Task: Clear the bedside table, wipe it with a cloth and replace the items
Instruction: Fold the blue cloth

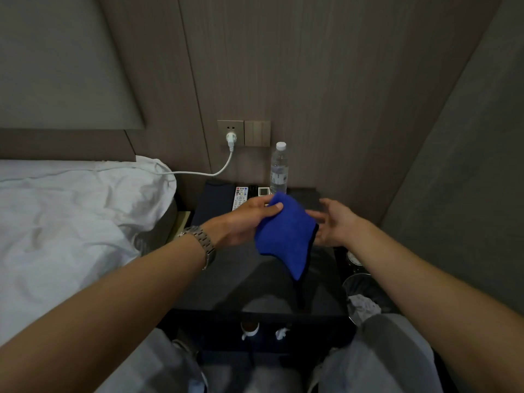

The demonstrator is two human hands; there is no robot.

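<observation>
A: Fingers [272, 207] of the left hand [249, 219] pinch the cloth [283, 234] at its top edge — the rest hangs down, long axis near vertical, over the table [232, 268].

B: Right hand [334, 222]?

A: Spread, holding nothing, just right of the cloth, maybe touching. It's nearer the free edge.

B: Table cleared?

A: No — bottle [279, 168] and remotes [240, 197] sit at the back, beyond the cloth.

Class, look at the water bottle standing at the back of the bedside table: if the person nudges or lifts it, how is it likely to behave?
The water bottle stands tall and narrow, so a sideways push near its white cap would probably tip it. On its side, its round body would likely roll across the smooth dark bedside table. Its clear thin plastic probably dents under a firm grip; how full it is cannot be told.
</observation>
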